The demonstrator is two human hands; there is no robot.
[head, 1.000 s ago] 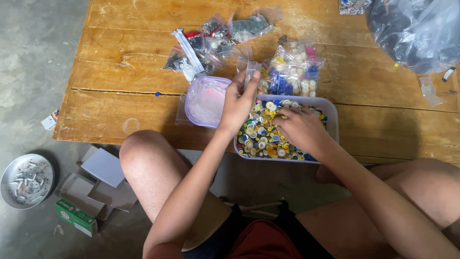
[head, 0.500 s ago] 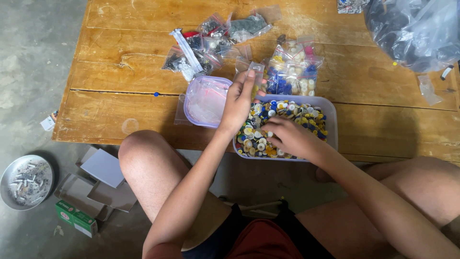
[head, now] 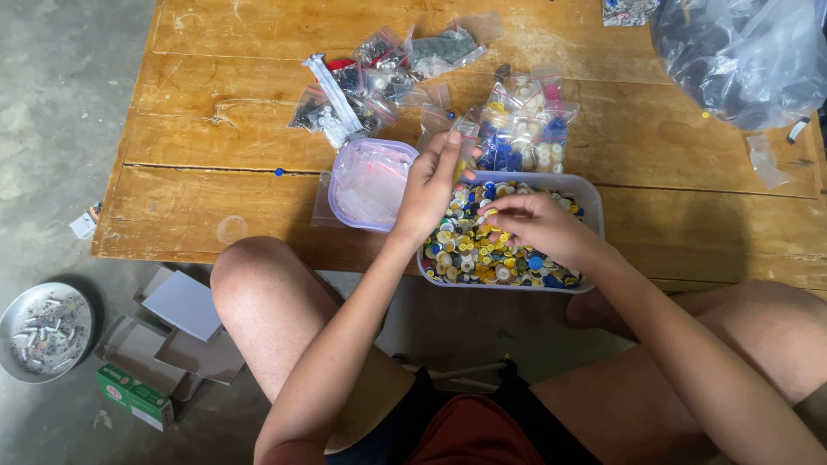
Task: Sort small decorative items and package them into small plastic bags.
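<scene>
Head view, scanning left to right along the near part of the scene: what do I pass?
Round metal dish on the floor → green box → lilac tub → left hand → right hand over the tray of buttons → clear plastic bag.

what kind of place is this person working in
Probably an informal home workspace, not a factory: a low, worn wooden table on a bare concrete floor, a tub of mixed coloured buttons, small zip bags, and a metal dish on the floor.

Worn wooden table (head: 215, 207), button tray (head: 591, 200), lilac tub (head: 372, 182), small filled bags (head: 525, 129), large plastic bag (head: 741, 52)
</scene>
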